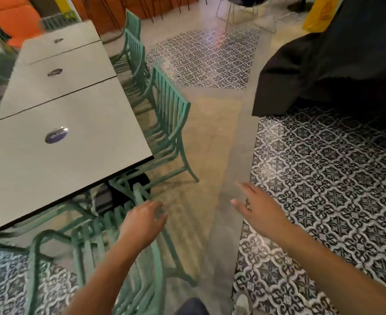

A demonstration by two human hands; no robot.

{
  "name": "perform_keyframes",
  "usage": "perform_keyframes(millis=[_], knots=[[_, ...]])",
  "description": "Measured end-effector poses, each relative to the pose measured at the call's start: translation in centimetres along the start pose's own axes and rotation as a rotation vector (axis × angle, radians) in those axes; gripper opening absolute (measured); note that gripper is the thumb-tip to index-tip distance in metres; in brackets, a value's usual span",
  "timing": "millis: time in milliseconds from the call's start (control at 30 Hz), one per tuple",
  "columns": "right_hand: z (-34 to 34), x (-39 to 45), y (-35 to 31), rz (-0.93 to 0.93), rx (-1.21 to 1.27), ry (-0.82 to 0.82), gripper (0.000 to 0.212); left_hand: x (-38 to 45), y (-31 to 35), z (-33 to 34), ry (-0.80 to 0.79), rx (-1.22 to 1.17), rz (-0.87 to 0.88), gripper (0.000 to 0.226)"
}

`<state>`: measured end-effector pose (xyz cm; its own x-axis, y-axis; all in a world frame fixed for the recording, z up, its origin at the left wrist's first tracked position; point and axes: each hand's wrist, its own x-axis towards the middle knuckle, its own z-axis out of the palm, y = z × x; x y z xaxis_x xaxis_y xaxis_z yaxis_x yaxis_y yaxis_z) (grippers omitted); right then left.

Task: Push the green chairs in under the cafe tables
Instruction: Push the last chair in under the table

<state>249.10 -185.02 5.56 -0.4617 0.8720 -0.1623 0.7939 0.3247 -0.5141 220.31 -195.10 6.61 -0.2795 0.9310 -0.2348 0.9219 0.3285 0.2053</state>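
A row of grey cafe tables (51, 169) runs along the left. At the near table's end stands a green slatted chair (92, 242), its back toward me, seat partly under the tabletop. My left hand (142, 221) hovers over the top of that chair's back with loosely curled fingers; blur hides whether it touches. My right hand (258, 210) is out over the floor, fingers straight, holding nothing. Along the tables' right side a second green chair (169, 117) sits partly tucked in, and two more green chairs (134, 46) stand farther back.
Patterned black-and-white floor tiles (324, 189) lie to the right, with a plain beige floor strip (205, 155) down the middle. A black draped cloth (335, 71) covers something at the upper right. Orange seats (16, 21) are at the top left. A yellow sign (321, 12) stands far right.
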Motion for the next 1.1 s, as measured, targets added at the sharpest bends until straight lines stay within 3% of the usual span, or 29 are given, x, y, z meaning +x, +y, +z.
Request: perform_keyframes(millis=[200, 367, 700, 900, 1100], knots=[[-5.5, 8.3, 4.7, -0.040, 0.009, 0.021, 0.064, 10.2, 6.6, -1.1, 0.055, 0.027, -0.008, 0.045], [-9.0, 20.5, 8.3, -0.081, -0.050, -0.017, 0.067, 22.9, 10.3, -1.8, 0.154, -0.011, -0.020, 0.044], [-18.7, 44.0, 11.5, -0.231, -0.111, -0.088, 0.062, 43.7, 15.9, -7.3, 0.188, -0.073, -0.229, 0.047], [-21.4, 59.8, 14.3, -0.435, -0.118, -0.159, 0.062, 54.3, 17.1, -7.7, 0.262, -0.069, -0.459, 0.045], [-25.7, 74.8, 14.6, -0.662, -0.190, -0.305, 0.060, 62.4, 18.5, -6.9, 0.274, -0.120, -0.823, 0.049]])
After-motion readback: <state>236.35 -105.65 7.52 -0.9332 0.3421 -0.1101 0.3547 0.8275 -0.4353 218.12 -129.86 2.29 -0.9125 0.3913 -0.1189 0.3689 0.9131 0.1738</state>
